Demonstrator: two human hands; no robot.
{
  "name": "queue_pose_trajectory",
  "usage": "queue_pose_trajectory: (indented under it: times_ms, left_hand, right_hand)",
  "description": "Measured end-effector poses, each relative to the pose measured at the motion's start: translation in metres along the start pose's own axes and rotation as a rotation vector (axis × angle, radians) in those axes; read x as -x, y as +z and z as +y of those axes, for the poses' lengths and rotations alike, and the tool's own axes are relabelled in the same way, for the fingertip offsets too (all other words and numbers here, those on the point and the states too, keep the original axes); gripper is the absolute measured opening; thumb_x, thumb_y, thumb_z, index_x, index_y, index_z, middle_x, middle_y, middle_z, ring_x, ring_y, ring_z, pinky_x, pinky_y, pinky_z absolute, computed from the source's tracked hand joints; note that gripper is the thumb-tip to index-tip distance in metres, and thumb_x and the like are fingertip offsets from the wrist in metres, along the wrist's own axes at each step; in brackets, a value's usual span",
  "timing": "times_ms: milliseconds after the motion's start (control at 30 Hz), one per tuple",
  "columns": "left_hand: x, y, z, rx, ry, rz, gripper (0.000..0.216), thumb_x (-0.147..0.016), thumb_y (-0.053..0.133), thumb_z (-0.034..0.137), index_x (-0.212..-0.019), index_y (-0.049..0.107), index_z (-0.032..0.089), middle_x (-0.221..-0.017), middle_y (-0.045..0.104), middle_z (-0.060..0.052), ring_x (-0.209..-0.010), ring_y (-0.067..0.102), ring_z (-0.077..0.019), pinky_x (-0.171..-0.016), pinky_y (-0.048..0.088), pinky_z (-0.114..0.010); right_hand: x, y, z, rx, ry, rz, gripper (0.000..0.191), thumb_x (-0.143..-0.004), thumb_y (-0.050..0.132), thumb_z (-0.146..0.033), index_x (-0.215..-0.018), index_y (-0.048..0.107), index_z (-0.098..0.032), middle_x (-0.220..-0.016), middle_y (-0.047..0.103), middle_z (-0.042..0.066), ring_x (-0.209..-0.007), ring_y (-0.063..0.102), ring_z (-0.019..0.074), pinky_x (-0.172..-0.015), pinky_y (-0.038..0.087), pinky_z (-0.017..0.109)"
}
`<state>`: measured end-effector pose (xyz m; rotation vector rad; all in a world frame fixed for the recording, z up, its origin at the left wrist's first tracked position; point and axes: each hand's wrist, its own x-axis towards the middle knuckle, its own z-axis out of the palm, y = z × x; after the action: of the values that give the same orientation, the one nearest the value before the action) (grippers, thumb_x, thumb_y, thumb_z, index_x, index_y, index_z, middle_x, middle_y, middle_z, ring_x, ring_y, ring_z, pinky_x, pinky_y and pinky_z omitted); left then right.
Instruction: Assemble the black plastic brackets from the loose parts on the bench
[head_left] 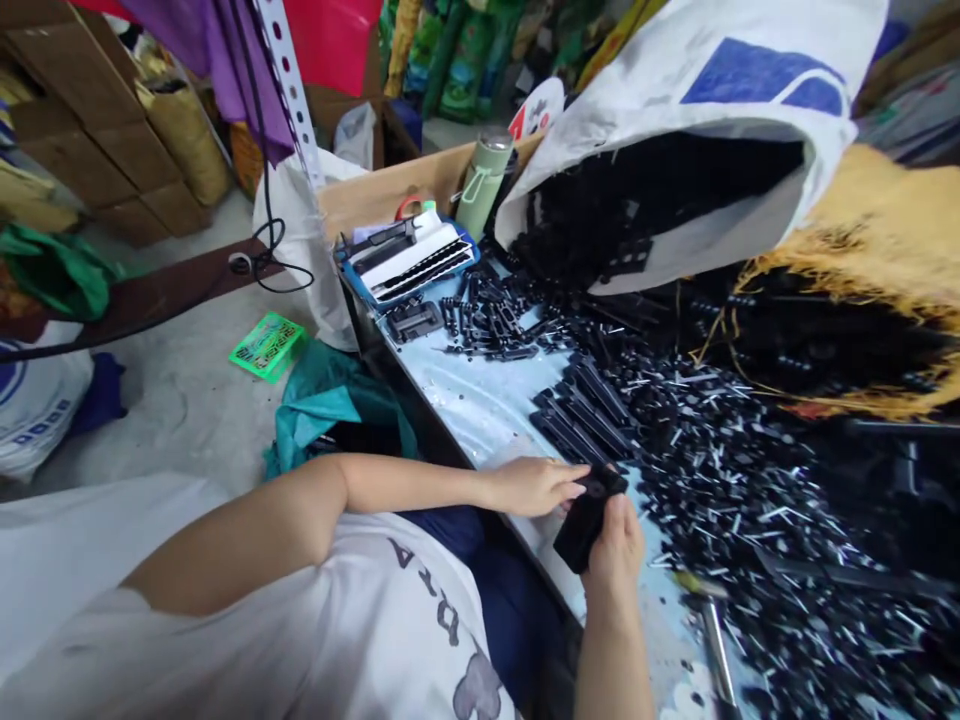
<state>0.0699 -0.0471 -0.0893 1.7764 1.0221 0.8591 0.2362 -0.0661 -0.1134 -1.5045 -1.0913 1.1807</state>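
Over the near edge of the table, my right hand (619, 535) grips a black rectangular plastic part (581, 532) from its right side. My left hand (536, 487) reaches in from the left, its fingers closed on the upper end of the same part. Just beyond both hands lies a row of long black plastic pieces (581, 408). A large heap of small black parts mixed with shiny metal pins (720, 460) spreads to the right. Near my right forearm rests a hammer (718, 640) with a metal handle and a yellowish head.
A white sack (675, 105) and a yellow woven sack (885, 220) lie with mouths facing the table, black parts inside. A green flask (484, 185) stands by a blue tray (469, 250). More black parts (495, 320) lie nearby. A green plastic basket (268, 346) is on the floor.
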Motion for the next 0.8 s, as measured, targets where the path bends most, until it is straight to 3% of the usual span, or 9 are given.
queue_pose_trajectory:
  times_ms: [133, 233, 400, 533, 633, 700, 733, 800]
  left_hand:
    - [0.005, -0.004, 0.004, -0.085, 0.051, 0.072, 0.039, -0.089, 0.046, 0.029, -0.122, 0.056, 0.013, -0.105, 0.062, -0.010, -0.097, 0.059, -0.0184, -0.089, 0.045, -0.030]
    - [0.005, -0.007, 0.004, -0.140, 0.079, 0.136, 0.040, -0.090, 0.043, 0.030, -0.124, 0.054, 0.013, -0.103, 0.060, -0.010, -0.098, 0.057, -0.0181, -0.090, 0.046, -0.031]
    - [-0.001, -0.007, 0.004, -0.167, 0.086, 0.200, 0.041, -0.092, 0.038, 0.031, -0.124, 0.054, 0.012, -0.100, 0.058, -0.009, -0.090, 0.058, -0.0161, -0.083, 0.048, -0.030]
    - [-0.006, -0.018, 0.002, -0.203, 0.154, 0.107, 0.041, -0.092, 0.037, 0.030, -0.126, 0.052, 0.013, -0.100, 0.058, -0.009, -0.093, 0.057, -0.0152, -0.084, 0.047, -0.027]
    - [-0.006, -0.024, -0.002, -0.277, 0.195, -0.077, 0.039, -0.092, 0.038, 0.031, -0.125, 0.053, 0.018, -0.100, 0.058, -0.008, -0.091, 0.057, -0.0153, -0.084, 0.048, -0.028]
    - [-0.001, -0.018, -0.004, -0.256, 0.204, -0.109, 0.038, -0.092, 0.038, 0.031, -0.124, 0.055, 0.018, -0.099, 0.059, -0.008, -0.090, 0.057, -0.0153, -0.085, 0.048, -0.029]
    - [0.002, -0.011, -0.004, -0.216, 0.203, -0.054, 0.039, -0.092, 0.037, 0.031, -0.124, 0.054, 0.017, -0.101, 0.059, -0.008, -0.093, 0.057, -0.0155, -0.087, 0.047, -0.030]
    - [0.009, 0.007, -0.001, -0.107, 0.200, 0.156, 0.041, -0.093, 0.033, 0.029, -0.127, 0.051, 0.014, -0.106, 0.058, -0.010, -0.101, 0.055, -0.0158, -0.092, 0.046, -0.030]
  right_hand:
    - [0.003, 0.001, -0.019, 0.088, -0.078, -0.089, 0.071, -0.076, 0.060, -0.056, -0.132, 0.048, -0.014, -0.084, 0.063, 0.008, -0.054, 0.058, 0.0167, -0.052, 0.053, 0.031]
    - [-0.002, -0.005, -0.029, 0.214, -0.234, -0.166, 0.059, -0.078, 0.059, -0.052, -0.125, 0.055, -0.018, -0.096, 0.062, 0.009, -0.054, 0.056, 0.0135, -0.054, 0.054, 0.031]
    - [-0.005, -0.008, -0.027, 0.415, -0.473, -0.193, 0.053, -0.086, 0.054, -0.046, -0.131, 0.051, -0.018, -0.093, 0.059, 0.007, -0.063, 0.056, 0.0122, -0.059, 0.053, 0.027]
    - [0.004, -0.012, -0.021, 0.500, -0.551, -0.103, 0.052, -0.090, 0.051, -0.044, -0.133, 0.048, -0.017, -0.092, 0.058, 0.007, -0.070, 0.056, 0.0143, -0.066, 0.051, 0.028]
    - [0.012, -0.020, -0.021, 0.575, -0.606, -0.212, 0.049, -0.090, 0.050, -0.044, -0.132, 0.049, -0.018, -0.097, 0.059, 0.008, -0.080, 0.058, 0.0169, -0.074, 0.050, 0.030]
    - [0.018, -0.019, -0.021, 0.599, -0.613, -0.261, 0.047, -0.090, 0.050, -0.044, -0.131, 0.051, -0.019, -0.098, 0.060, 0.008, -0.084, 0.059, 0.0177, -0.077, 0.050, 0.030]
    - [0.021, -0.016, -0.020, 0.589, -0.612, -0.214, 0.046, -0.091, 0.050, -0.043, -0.130, 0.051, -0.020, -0.098, 0.060, 0.008, -0.085, 0.059, 0.0179, -0.077, 0.050, 0.030]
    - [0.028, -0.002, -0.016, 0.537, -0.628, 0.006, 0.044, -0.092, 0.049, -0.041, -0.130, 0.052, -0.018, -0.101, 0.061, 0.009, -0.089, 0.060, 0.0192, -0.079, 0.050, 0.031]
